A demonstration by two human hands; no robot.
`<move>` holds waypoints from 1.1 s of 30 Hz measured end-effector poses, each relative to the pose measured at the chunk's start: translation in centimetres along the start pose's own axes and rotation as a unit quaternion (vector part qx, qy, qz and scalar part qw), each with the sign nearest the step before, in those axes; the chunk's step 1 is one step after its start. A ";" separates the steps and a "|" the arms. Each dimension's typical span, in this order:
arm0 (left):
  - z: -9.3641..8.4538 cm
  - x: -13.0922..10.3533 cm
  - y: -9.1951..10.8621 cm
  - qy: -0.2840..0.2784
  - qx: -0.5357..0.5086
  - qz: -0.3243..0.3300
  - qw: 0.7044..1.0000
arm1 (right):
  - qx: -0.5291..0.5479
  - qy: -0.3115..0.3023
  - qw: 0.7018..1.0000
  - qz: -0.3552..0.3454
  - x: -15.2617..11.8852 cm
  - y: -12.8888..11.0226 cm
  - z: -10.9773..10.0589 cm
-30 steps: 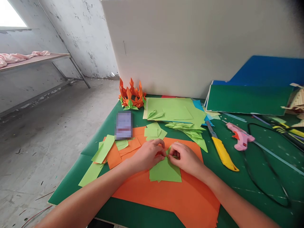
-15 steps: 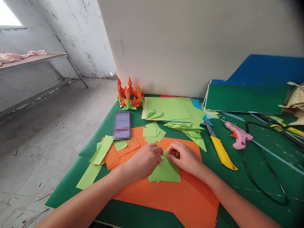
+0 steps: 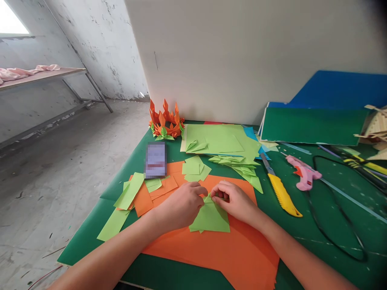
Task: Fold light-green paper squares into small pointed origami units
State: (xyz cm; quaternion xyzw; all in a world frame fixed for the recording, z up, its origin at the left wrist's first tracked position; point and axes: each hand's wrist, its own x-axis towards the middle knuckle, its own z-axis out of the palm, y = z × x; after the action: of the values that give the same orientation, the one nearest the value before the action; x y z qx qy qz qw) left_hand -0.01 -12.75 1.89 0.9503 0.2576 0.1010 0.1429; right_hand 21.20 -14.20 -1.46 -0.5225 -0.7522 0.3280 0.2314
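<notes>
A folded piece of light green paper (image 3: 211,217) lies over the large orange sheet (image 3: 242,253), its narrow tip pointing away from me. My left hand (image 3: 189,203) is closed at the left side of that tip, fingertips pinched on the paper. From the right, my right hand (image 3: 234,199) pinches the other side of the tip between thumb and forefinger. Just beyond my hands rest several small green paper squares (image 3: 196,168). Orange paper pieces (image 3: 143,199) and green strips (image 3: 113,223) overlap by my left forearm.
An orange paper crown (image 3: 166,123) stands at the back left, behind a blurred-out rectangular object (image 3: 155,159). Green sheets (image 3: 217,139) are stacked at the back. On the right lie a yellow utility knife (image 3: 281,193) and a pink glue gun (image 3: 305,173) with its black cord (image 3: 341,213).
Both hands stay at the tip of the green paper, with only a slight shift of the fingers. Everything else stays in place.
</notes>
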 end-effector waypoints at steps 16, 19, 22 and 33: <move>0.6 0.5 -1.1 0.032 -0.031 0.080 0.996 | 0.016 -0.045 0.999 -0.020 -1.0 1.2 -1.8; 1.1 0.6 -1.0 0.036 -0.005 0.068 0.997 | -0.003 -0.037 0.998 -0.050 -1.2 1.6 -2.1; 1.5 0.7 -0.9 0.044 -0.003 0.066 0.997 | -0.029 -0.015 0.992 -0.121 -1.2 1.5 -2.3; 1.9 0.7 -1.8 0.040 -0.048 0.073 0.995 | -0.171 -0.021 0.948 -0.267 -1.5 2.1 -3.0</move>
State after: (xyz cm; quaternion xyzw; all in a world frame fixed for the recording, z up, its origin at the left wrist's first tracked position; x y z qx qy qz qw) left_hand 0.25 -11.34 -0.38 0.9538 0.1881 0.1609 0.1705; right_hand 25.08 -14.32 -0.97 -0.3275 -0.9137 0.1312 0.2018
